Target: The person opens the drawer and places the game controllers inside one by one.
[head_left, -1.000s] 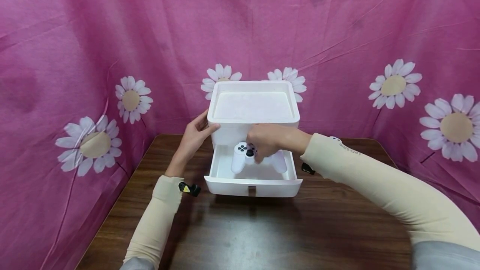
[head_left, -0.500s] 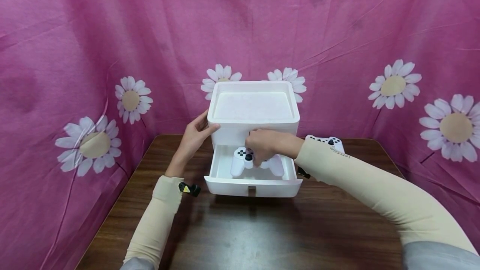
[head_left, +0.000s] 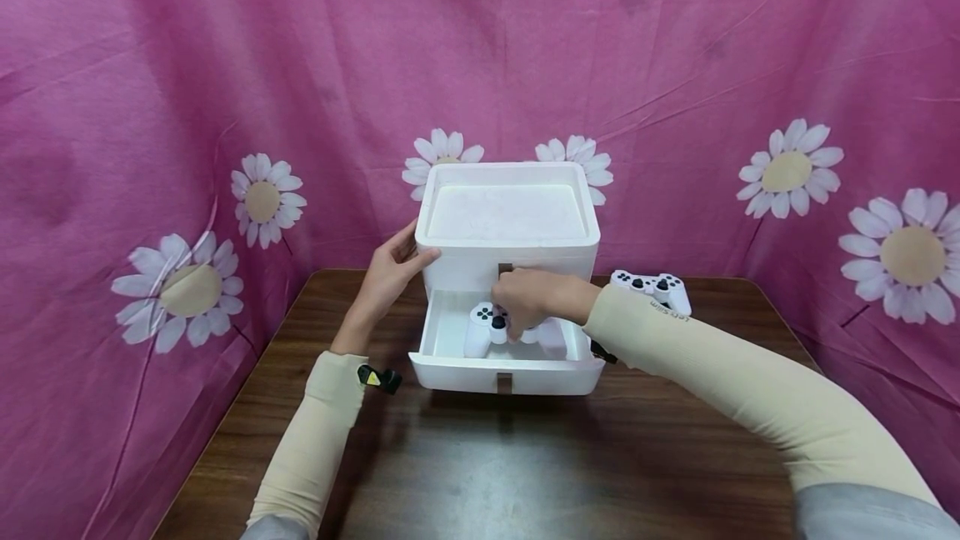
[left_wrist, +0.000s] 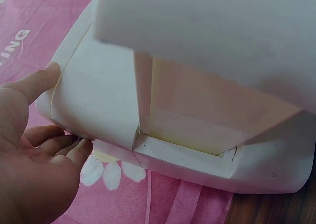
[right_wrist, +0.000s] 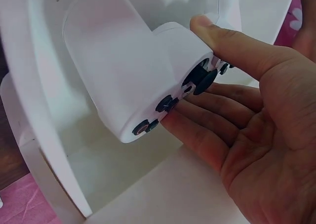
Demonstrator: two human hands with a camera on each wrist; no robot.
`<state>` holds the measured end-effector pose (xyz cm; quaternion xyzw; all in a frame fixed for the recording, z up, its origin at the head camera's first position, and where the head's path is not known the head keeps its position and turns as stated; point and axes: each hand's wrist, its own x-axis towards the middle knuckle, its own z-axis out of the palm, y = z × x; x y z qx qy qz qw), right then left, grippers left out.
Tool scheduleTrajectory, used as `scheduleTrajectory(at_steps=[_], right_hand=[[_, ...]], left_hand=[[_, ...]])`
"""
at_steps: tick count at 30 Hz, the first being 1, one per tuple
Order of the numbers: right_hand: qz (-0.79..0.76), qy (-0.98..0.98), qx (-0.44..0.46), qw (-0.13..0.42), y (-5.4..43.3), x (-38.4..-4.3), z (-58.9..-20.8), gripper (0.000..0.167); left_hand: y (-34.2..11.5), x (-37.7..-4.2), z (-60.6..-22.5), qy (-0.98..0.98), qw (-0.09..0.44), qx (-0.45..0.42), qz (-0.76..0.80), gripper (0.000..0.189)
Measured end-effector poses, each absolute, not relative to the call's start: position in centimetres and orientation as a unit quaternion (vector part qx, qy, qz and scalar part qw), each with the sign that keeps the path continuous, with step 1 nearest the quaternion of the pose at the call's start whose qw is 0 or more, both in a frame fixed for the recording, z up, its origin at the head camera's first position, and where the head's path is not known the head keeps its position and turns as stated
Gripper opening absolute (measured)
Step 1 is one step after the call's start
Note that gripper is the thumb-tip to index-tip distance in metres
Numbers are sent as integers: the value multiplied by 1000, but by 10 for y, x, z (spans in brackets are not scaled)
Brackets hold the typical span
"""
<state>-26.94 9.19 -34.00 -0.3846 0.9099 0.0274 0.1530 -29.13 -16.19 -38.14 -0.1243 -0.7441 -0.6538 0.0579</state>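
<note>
A white game controller (head_left: 477,335) is in the pulled-out lower drawer (head_left: 457,376) of a white two-drawer storage box (head_left: 457,271). My right hand (head_left: 528,298) grips its middle from above, hiding part of it. In the right wrist view, the thumb and fingers pinch the controller (right_wrist: 116,61), whose black sticks and buttons show. My left hand (head_left: 386,280) holds the box's left side, with the thumb on its front corner. In the left wrist view, the fingers of the left hand (left_wrist: 42,169) curl against the side of the box.
Behind my right forearm, a second white controller (head_left: 677,297) lies on the wooden table (head_left: 480,465), right of the box. The box has a raised rim around its flat top (head_left: 510,211). A pink curtain (head_left: 487,48) with daisies hangs behind and at both sides.
My right hand has lowered a little toward the drawer's front, the controller moving down with it. The right forearm's shift uncovers more of the second controller. My left hand stays still.
</note>
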Motion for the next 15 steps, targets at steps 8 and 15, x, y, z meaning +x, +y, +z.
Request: scheduleTrajectory(at_steps=[8,15], right_hand=[[35,913,-374,161,92,-271,-343,24],[41,915,-363,172,90,-271,-343,21]], left_hand=[[-162,-292,-381,-741,57,-126,-657,78],[-163,-292,-382,-743,55,-125,-655,78]])
